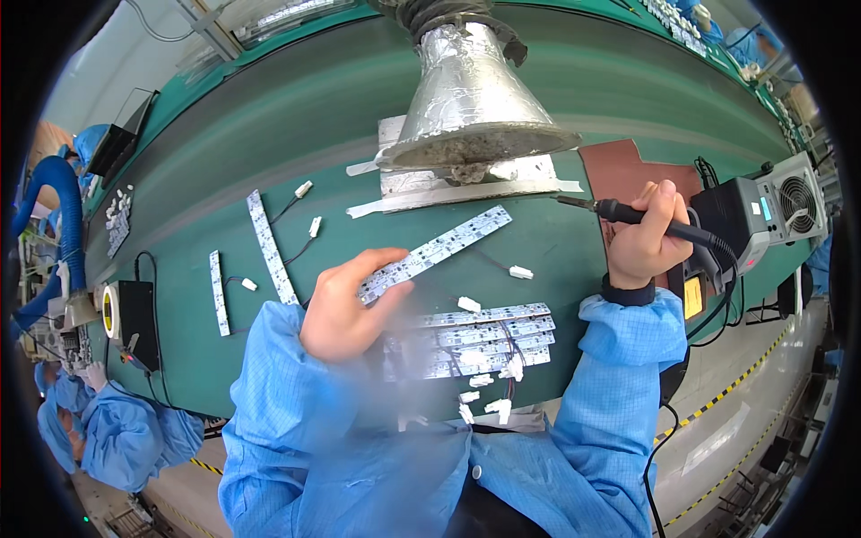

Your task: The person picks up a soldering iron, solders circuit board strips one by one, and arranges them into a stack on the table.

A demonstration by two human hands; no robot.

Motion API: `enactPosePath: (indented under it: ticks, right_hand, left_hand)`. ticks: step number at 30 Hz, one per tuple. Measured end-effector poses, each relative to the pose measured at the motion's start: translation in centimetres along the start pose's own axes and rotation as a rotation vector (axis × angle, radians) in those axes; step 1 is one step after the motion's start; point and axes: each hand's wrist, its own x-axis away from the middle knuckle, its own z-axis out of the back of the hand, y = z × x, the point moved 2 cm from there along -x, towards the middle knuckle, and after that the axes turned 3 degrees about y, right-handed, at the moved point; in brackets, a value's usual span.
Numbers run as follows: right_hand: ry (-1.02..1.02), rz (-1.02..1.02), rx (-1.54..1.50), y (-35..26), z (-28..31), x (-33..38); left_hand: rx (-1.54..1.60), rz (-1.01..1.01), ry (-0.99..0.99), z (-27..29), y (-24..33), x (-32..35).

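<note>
My left hand (345, 307) grips one end of a narrow white circuit board strip (448, 247), which is tilted up to the right over the green mat. Thin wires lead from near this strip to a white connector (520, 273). In my right hand (653, 235) is a soldering iron (619, 212), its tip pointing left, apart from the strip. Several similar strips (489, 337) with wires and white connectors lie in a pile close to my body. Further left rest a long strip (269, 244) and a shorter strip (220, 294). A pale blur hides part of the pile.
A silver fume funnel (475, 99) hangs above a taped plate (466, 193). Right of it are a brown mat (628, 161), a soldering station (735, 211) and a fan unit (794, 204). At left stand a black device (134, 325) and a blue hose (65, 202), near another person (126, 426).
</note>
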Motion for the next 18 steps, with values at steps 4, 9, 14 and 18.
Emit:
enactPosePath:
  ticks: [4, 9, 14, 18]
  right_hand:
    - [0.049, -0.036, 0.028, 0.6, 0.6, -0.1]
    - [0.053, -0.051, -0.006, 1.0, 1.4, -0.2]
    - [0.03, 0.011, -0.035, 0.6, 0.4, -0.2]
    - [-0.002, -0.031, -0.051, 0.2, 0.1, 0.0]
  left_hand:
    - [0.447, 0.367, -0.095, 1.9, 0.5, 0.4]
    - [0.364, 0.256, 0.167, 5.3, 1.6, 4.7]
    - [0.082, 0.282, 0.635, 8.9, -1.9, 8.8]
    - [0.228, 0.369, 0.76, 8.1, -5.4, 7.9]
